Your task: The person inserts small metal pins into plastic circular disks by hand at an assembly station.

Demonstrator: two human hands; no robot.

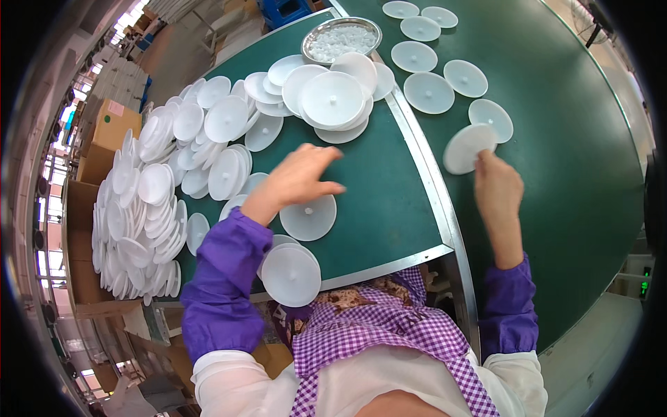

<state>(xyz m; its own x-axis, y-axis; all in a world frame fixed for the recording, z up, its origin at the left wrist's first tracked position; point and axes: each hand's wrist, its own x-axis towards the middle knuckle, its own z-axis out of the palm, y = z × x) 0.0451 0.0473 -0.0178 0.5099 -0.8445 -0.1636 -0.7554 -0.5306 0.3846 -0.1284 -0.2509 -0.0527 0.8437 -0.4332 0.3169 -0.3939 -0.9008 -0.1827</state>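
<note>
Tilting above the desk (577, 174), right of the metal rail (419, 153), a white disc (465, 151) lies ahead and left of the right hand (486, 161), which pinches its near rim. It partly covers a flat disc (495, 118). The left hand (295, 175), nearer the heaped discs (154, 183) at the left edge, is spread and empty over a knobbed disc (309, 221). A metal bowl (376, 35) of white pieces sits toward the far edge.
</note>
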